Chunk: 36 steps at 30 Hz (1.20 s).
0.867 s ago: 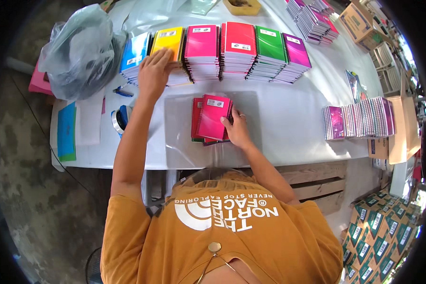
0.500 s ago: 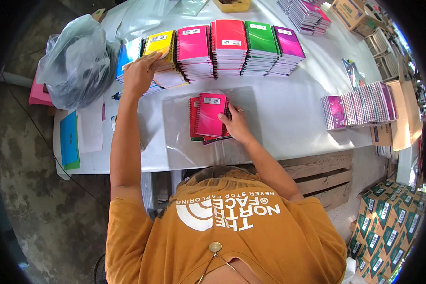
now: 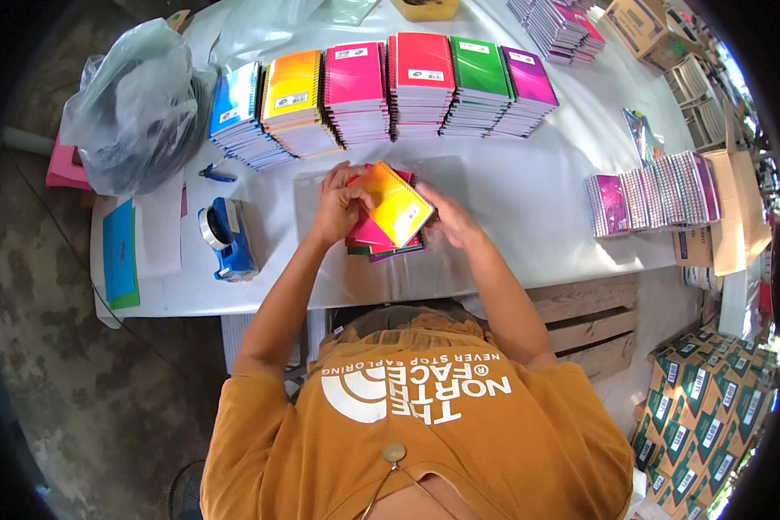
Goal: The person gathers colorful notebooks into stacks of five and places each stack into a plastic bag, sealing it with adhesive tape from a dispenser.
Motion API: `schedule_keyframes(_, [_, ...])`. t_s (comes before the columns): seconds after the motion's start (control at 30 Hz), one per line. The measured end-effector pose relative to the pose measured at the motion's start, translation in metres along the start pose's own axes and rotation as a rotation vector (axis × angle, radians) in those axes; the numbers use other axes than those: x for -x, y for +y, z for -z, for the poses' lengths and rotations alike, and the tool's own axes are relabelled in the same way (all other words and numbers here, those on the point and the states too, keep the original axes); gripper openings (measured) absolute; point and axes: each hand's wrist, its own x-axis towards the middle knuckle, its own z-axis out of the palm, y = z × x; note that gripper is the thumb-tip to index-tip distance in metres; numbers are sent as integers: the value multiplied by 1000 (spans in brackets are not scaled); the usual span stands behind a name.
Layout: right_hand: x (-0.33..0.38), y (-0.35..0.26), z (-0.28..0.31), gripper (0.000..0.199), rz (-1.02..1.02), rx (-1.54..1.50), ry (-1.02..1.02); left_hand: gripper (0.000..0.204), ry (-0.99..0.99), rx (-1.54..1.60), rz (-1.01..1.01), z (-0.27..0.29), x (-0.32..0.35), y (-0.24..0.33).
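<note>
A small yellow spiral notebook lies tilted over a short pile in front of me. My left hand grips its left side, thumb on the cover. Under it a pink notebook shows, with red, green and purple edges below. My right hand rests at the right edge of the pile, fingers stretched along it and slightly blurred. Beyond stands a row of notebook stacks: blue, yellow-orange, pink, red, green and purple.
A blue tape dispenser and blue-handled pliers lie left of the pile. A filled plastic bag sits at the far left. Bundled notebooks stand at the right beside an open cardboard box. A wooden crate is below the table.
My left hand has come from the yellow stack to the pile, bringing a yellow notebook onto the pink one. My right hand has shifted slightly right, its thumb off the pink cover.
</note>
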Motion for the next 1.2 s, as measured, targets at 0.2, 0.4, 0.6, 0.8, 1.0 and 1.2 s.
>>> schedule_keyframes(0.2, [8, -1, -5, 32, 270, 216, 40, 51, 346, -327, -64, 50, -38, 24])
schedule_keyframes(0.4, [2, 26, -19, 35, 431, 514, 290, 52, 299, -986, 13, 176, -41, -53])
schedule_keyframes(0.6, [8, 15, -18, 48, 406, 476, 295, 22, 771, -87, 190, 163, -27, 62])
schedule_keyframes(0.8, [-11, 21, -5, 76, 79, 49, 247, 24, 288, 822, 73, 64, -18, 49])
schedule_keyframes(1.0, [1, 8, -8, 71, -31, 7, 140, 69, 195, 699, 938, -15, 27, 9])
schedule_keyframes(1.2, [21, -39, -30, 52, -70, 151, 37, 68, 144, 362, 673, -30, 23, -5])
